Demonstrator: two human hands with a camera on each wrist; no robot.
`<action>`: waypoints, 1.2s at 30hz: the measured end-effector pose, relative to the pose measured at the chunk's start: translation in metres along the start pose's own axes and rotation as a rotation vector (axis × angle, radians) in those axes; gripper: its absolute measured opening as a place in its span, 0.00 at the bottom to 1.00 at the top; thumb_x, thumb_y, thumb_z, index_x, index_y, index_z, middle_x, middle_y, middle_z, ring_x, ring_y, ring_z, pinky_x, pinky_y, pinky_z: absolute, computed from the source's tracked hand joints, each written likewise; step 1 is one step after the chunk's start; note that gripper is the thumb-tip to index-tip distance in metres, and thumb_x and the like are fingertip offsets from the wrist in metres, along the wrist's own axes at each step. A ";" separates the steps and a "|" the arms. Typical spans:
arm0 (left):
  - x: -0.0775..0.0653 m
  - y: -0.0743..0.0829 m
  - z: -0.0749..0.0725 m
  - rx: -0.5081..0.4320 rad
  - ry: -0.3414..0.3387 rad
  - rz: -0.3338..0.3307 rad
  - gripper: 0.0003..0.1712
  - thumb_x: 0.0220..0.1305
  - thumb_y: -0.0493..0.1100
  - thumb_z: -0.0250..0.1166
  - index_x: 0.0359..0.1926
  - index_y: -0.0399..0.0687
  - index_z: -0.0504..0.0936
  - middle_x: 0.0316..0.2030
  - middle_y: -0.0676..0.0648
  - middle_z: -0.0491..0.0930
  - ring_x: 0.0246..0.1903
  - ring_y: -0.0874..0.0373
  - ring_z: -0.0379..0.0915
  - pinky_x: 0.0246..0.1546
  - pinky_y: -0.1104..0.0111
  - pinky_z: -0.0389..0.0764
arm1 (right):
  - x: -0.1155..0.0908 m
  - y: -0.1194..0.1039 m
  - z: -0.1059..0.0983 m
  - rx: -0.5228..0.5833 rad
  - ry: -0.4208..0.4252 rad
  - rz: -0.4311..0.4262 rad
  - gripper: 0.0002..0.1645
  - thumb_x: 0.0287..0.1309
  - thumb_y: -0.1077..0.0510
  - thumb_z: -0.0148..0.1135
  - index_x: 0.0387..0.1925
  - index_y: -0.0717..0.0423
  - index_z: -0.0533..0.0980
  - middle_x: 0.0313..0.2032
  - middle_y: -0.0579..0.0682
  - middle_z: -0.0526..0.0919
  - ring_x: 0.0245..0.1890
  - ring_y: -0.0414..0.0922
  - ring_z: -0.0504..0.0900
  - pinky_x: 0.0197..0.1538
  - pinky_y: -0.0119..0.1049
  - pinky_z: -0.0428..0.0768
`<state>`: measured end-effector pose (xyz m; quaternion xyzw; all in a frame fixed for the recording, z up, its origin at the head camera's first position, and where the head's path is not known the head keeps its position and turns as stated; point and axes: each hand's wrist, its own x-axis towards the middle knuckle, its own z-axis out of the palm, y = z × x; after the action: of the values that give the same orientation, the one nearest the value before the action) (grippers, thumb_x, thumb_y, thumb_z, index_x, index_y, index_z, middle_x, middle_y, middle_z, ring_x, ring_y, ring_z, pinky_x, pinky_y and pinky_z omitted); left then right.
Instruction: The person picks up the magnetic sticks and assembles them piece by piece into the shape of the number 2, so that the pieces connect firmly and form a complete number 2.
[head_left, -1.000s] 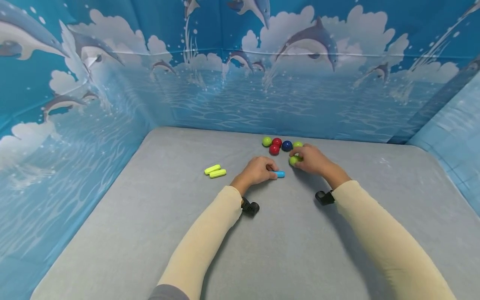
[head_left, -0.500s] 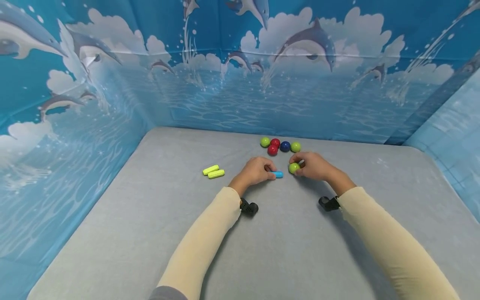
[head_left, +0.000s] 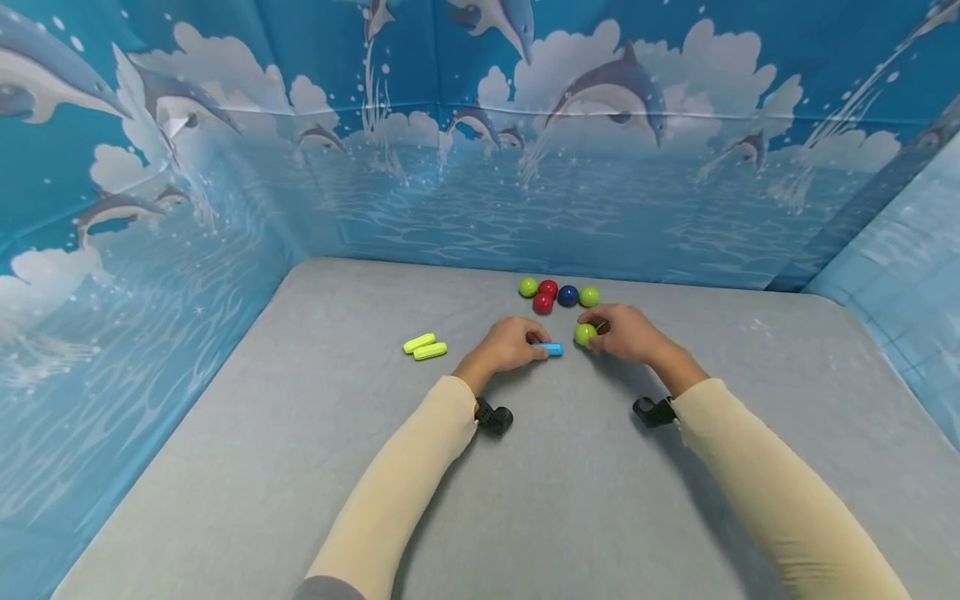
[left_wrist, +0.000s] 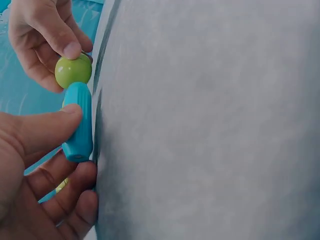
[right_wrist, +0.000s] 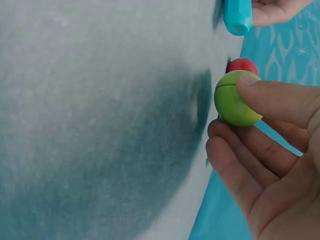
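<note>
My left hand (head_left: 513, 343) pinches a short, ridged blue plastic stick (left_wrist: 79, 122) between thumb and fingers, low over the grey surface. To its right, my right hand (head_left: 627, 332) grips a glossy light green ball (right_wrist: 235, 102) with a thin seam line, the thumb on its side. In the head view a small gap separates the stick's end from this ball. Behind the hands a loose group lies on the surface: a green ball (head_left: 528, 287), two red balls (head_left: 543, 303), a dark blue ball (head_left: 568, 296) and another green ball (head_left: 589, 297).
Two yellow sticks (head_left: 430, 351) lie side by side left of my left hand. A grey cloth-covered table (head_left: 315, 467) spreads under everything. Blue dolphin-print curtains (head_left: 450, 200) stand at the back and both sides. Each wrist carries a black camera (head_left: 495, 417).
My right hand has drawn the green ball nearer, away from the group behind, then slightly left. The rear right green ball now shows fully. My left hand keeps its hold on the blue stick.
</note>
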<state>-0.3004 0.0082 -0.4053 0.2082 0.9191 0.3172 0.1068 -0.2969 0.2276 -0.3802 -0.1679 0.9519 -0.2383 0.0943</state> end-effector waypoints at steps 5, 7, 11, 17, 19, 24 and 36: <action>0.004 0.000 -0.002 -0.024 0.038 -0.023 0.11 0.63 0.45 0.69 0.46 0.50 0.87 0.40 0.50 0.85 0.36 0.61 0.77 0.33 0.75 0.76 | 0.001 0.003 0.000 0.012 -0.010 0.030 0.21 0.60 0.61 0.67 0.54 0.63 0.78 0.49 0.62 0.84 0.49 0.55 0.82 0.49 0.48 0.82; 0.004 0.000 -0.002 -0.032 0.060 -0.033 0.10 0.63 0.44 0.70 0.45 0.51 0.87 0.40 0.51 0.85 0.38 0.61 0.76 0.37 0.74 0.76 | 0.002 0.004 0.000 0.037 -0.016 0.050 0.20 0.60 0.61 0.67 0.53 0.63 0.78 0.48 0.62 0.84 0.48 0.53 0.82 0.47 0.45 0.82; 0.004 0.001 -0.002 -0.050 0.095 -0.038 0.09 0.62 0.44 0.70 0.44 0.52 0.88 0.41 0.51 0.86 0.42 0.60 0.77 0.44 0.71 0.77 | 0.002 0.005 0.000 0.091 -0.014 0.078 0.20 0.60 0.61 0.67 0.52 0.63 0.79 0.49 0.62 0.84 0.48 0.53 0.82 0.46 0.42 0.82; 0.004 0.002 0.001 -0.064 0.112 -0.041 0.10 0.62 0.44 0.70 0.45 0.52 0.88 0.41 0.51 0.86 0.43 0.59 0.78 0.46 0.68 0.78 | -0.001 0.007 0.003 0.087 0.014 0.039 0.19 0.59 0.62 0.67 0.52 0.63 0.79 0.48 0.62 0.85 0.49 0.54 0.82 0.48 0.46 0.82; 0.005 0.002 0.002 -0.068 0.114 -0.049 0.11 0.63 0.45 0.70 0.46 0.52 0.88 0.41 0.51 0.86 0.42 0.59 0.78 0.45 0.68 0.78 | -0.002 0.007 0.005 0.076 0.021 0.021 0.19 0.60 0.62 0.67 0.53 0.63 0.79 0.48 0.61 0.85 0.50 0.55 0.82 0.49 0.47 0.82; 0.006 0.001 0.004 -0.064 0.116 -0.050 0.10 0.63 0.45 0.70 0.45 0.52 0.89 0.40 0.51 0.87 0.41 0.60 0.78 0.44 0.69 0.77 | -0.004 0.005 0.009 0.085 0.019 0.011 0.19 0.61 0.62 0.66 0.54 0.62 0.79 0.50 0.61 0.85 0.51 0.56 0.83 0.51 0.49 0.82; 0.004 0.002 0.007 -0.044 0.129 -0.043 0.11 0.64 0.45 0.69 0.47 0.52 0.88 0.45 0.51 0.87 0.47 0.58 0.80 0.49 0.66 0.79 | -0.003 0.004 0.008 0.112 -0.003 0.050 0.21 0.62 0.61 0.65 0.56 0.62 0.79 0.50 0.61 0.85 0.50 0.55 0.83 0.47 0.44 0.82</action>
<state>-0.3009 0.0151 -0.4092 0.1652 0.9210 0.3478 0.0588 -0.2933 0.2285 -0.3888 -0.1389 0.9409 -0.2883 0.1110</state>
